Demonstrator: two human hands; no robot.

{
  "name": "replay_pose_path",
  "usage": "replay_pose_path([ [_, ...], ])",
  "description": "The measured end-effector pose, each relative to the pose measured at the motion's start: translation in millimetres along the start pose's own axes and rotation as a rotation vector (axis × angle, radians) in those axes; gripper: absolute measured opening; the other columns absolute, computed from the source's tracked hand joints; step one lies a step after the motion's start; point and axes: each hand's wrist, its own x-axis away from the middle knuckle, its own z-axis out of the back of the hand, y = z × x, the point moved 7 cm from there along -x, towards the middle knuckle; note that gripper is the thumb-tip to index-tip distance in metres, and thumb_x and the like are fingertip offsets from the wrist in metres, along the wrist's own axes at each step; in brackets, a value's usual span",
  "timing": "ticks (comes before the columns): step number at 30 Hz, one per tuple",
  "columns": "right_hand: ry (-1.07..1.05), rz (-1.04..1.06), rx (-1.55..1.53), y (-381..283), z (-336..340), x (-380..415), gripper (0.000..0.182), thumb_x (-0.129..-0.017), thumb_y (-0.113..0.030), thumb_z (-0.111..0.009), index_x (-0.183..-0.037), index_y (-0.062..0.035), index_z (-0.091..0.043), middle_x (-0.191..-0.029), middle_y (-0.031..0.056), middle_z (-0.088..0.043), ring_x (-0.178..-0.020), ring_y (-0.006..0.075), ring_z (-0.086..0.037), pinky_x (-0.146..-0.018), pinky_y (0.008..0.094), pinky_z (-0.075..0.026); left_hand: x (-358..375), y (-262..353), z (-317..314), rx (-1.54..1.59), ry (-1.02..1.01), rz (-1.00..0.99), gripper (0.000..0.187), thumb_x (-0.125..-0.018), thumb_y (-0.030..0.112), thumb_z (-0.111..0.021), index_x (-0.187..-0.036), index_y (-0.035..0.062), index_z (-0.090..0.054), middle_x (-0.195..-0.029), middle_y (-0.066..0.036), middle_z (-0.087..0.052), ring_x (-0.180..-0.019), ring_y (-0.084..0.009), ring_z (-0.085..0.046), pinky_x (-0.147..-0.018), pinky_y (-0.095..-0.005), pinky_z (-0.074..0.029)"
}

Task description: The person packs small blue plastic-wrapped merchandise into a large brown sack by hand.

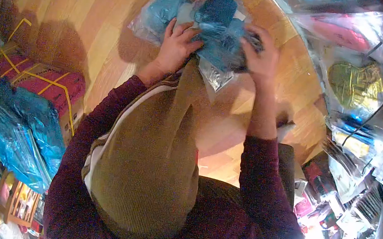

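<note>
Several blue items in clear plastic bags lie bunched on the wood floor ahead of me. A lighter blue packet (162,10) is at the left of the bunch, a darker blue packet (216,7) at its top, and a crumpled blue packet (222,47) in the middle. My left hand (178,47) rests against the near left side of the bunch with its fingers apart. At the right edge, the fingers of my right hand (262,56) curl round the crumpled packet. A clear plastic corner (216,77) sticks out toward me. What the bags contain cannot be made out.
A pink-red box with yellow straps (43,85) stands at the left, with a blue plastic bag (21,129) before it. Along the right lie many plastic-wrapped packages, among them a yellow one (355,84) and a pink one (345,33). Wood floor (104,7) surrounds the packets.
</note>
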Motion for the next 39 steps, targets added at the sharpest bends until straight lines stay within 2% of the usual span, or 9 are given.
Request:
replay_pose_path([
  [6,-0.105,0.229,0.082,-7,-96,19,0.034,-0.068,-0.006,-0.061,-0.101,-0.0075,-0.054,-0.098,0.0122,-0.054,-0.091,0.0292,-0.050,-0.082,0.0354,-0.040,3,-5,-9,-0.117,-0.018,-0.026,0.016,-0.064,0.017,-0.053,-0.077,0.0151,-0.062,-0.096,-0.003,-0.053,-0.106,-0.0233,-0.043,-0.096,-0.0535,-0.021],
  [13,-0.066,0.255,0.611,28,-70,54,0.043,-0.069,-0.015,-0.063,-0.109,-0.0077,-0.048,-0.112,0.0167,-0.044,-0.097,0.0341,-0.045,-0.081,0.0383,-0.039,3,-2,-16,-0.097,0.011,-0.063,0.016,-0.065,0.017,-0.052,-0.078,0.0139,-0.060,-0.086,-0.001,-0.055,-0.097,-0.0228,-0.047,-0.092,-0.0499,-0.028],
  [15,0.000,-0.155,0.485,53,-45,49,0.043,-0.070,-0.017,-0.064,-0.109,-0.0062,-0.049,-0.102,0.0171,-0.050,-0.089,0.0346,-0.049,-0.077,0.0397,-0.041,2,-3,-18,-0.035,0.019,-0.030,0.016,-0.065,0.016,-0.052,-0.079,0.0134,-0.060,-0.083,-0.002,-0.055,-0.093,-0.0232,-0.048,-0.087,-0.0456,-0.033],
  [19,0.176,-0.377,0.071,91,-14,28,0.026,-0.072,-0.014,-0.063,-0.093,-0.0005,-0.056,-0.079,0.0124,-0.058,-0.069,0.0234,-0.055,-0.066,0.0331,-0.045,-14,-9,-18,0.003,-0.043,0.005,0.017,-0.066,0.013,-0.051,-0.081,0.0124,-0.059,-0.079,-0.003,-0.053,-0.085,-0.0239,-0.050,-0.069,-0.0338,-0.045],
  [23,0.408,-0.389,-0.181,44,8,1,0.022,-0.072,-0.013,-0.063,-0.088,0.0008,-0.058,-0.086,0.0133,-0.059,-0.074,0.0180,-0.055,-0.067,0.0299,-0.044,-32,-16,-19,-0.042,-0.066,0.046,0.017,-0.067,0.011,-0.051,-0.080,0.0116,-0.060,-0.079,-0.004,-0.053,-0.086,-0.0242,-0.050,-0.063,-0.0323,-0.047],
  [25,0.390,-0.055,0.003,7,7,-13,0.022,-0.072,-0.013,-0.063,-0.089,-0.0001,-0.058,-0.088,0.0146,-0.059,-0.077,0.0206,-0.056,-0.069,0.0307,-0.044,-36,-12,-22,-0.052,-0.087,-0.021,0.013,-0.066,0.012,-0.051,-0.077,0.0110,-0.060,-0.081,-0.003,-0.054,-0.085,-0.0239,-0.051,-0.063,-0.0335,-0.048],
  [29,-0.057,0.310,0.202,6,-73,-5,0.025,-0.069,-0.004,-0.054,-0.094,-0.0025,-0.055,-0.090,0.0167,-0.056,-0.088,0.0324,-0.051,-0.078,0.0348,-0.041,-19,-4,-24,-0.094,-0.053,-0.072,0.010,-0.065,0.012,-0.052,-0.073,0.0103,-0.059,-0.082,-0.002,-0.053,-0.087,-0.0231,-0.051,-0.061,-0.0327,-0.049],
  [36,-0.317,0.208,0.630,49,-104,48,0.025,-0.073,-0.013,-0.049,-0.097,-0.0044,-0.053,-0.100,0.0189,-0.051,-0.095,0.0344,-0.048,-0.083,0.0420,-0.039,2,-3,-39,-0.087,-0.136,-0.087,0.006,-0.064,0.013,-0.053,-0.068,0.0107,-0.056,-0.079,-0.002,-0.050,-0.086,-0.0210,-0.049,-0.058,-0.0300,-0.049],
  [39,-0.239,0.128,0.652,86,-73,54,0.025,-0.064,-0.006,-0.055,-0.090,-0.0049,-0.054,-0.092,0.0169,-0.052,-0.088,0.0337,-0.048,-0.068,0.0384,-0.043,-5,-2,-37,-0.096,-0.144,-0.066,0.005,-0.064,0.013,-0.053,-0.067,0.0109,-0.056,-0.079,-0.002,-0.050,-0.085,-0.0206,-0.049,-0.058,-0.0298,-0.049],
])
